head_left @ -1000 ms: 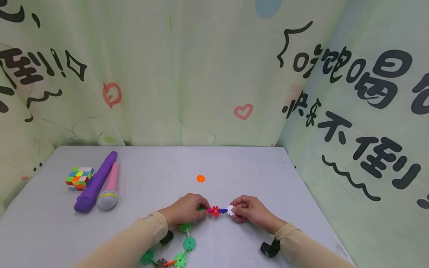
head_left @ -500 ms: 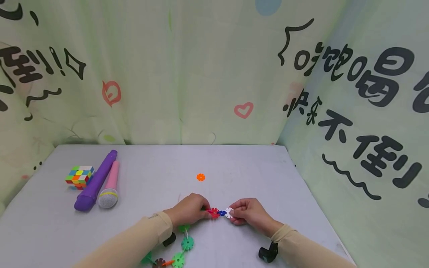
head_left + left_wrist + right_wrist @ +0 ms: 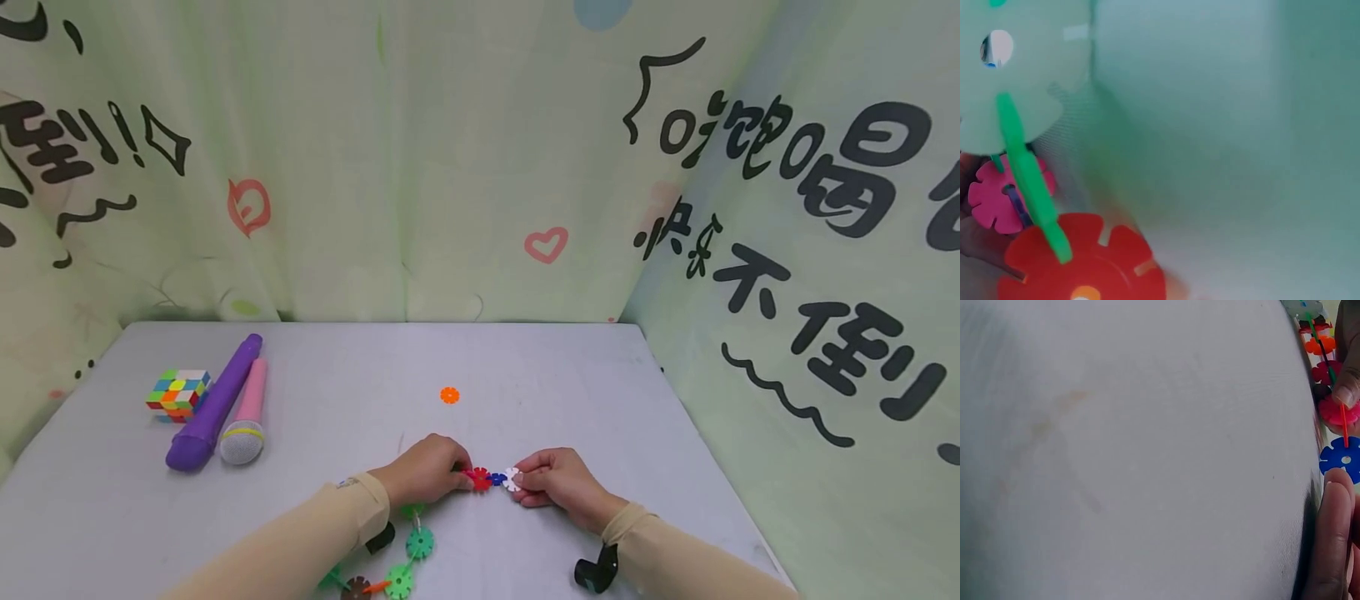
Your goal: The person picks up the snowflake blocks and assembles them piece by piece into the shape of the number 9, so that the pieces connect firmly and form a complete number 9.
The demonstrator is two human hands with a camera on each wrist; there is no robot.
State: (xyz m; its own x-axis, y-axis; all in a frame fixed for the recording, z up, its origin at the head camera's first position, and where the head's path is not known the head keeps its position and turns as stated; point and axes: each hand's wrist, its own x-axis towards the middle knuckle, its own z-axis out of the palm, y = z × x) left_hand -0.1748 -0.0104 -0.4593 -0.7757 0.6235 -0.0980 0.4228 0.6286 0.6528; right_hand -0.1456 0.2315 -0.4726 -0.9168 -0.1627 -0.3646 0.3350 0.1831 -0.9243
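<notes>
My left hand point(image 3: 427, 469) pinches a chain of plastic snowflake discs at a pink disc point(image 3: 1332, 412), seen in the right wrist view. Beyond those fingers the chain runs right through a red disc point(image 3: 481, 479) and a blue disc point(image 3: 497, 479) to a white disc point(image 3: 512, 479). My right hand point(image 3: 561, 482) pinches that white disc between thumb and fingers. The chain's other part, with a teal disc point(image 3: 420, 543) and a light green disc point(image 3: 400, 581), curves toward the table's near edge. My left forearm hides some of it.
A loose orange disc point(image 3: 450, 395) lies on the white table point(image 3: 570, 375) beyond the hands. At the left are a colour cube point(image 3: 178, 394), a purple microphone point(image 3: 213, 408) and a pink microphone point(image 3: 245, 433). Printed curtains point(image 3: 465, 167) stand behind and at the sides.
Both hands have moved slightly nearer to me, and the right hand has shifted a little left. The pinched discs have moved with them, and the hands keep their hold.
</notes>
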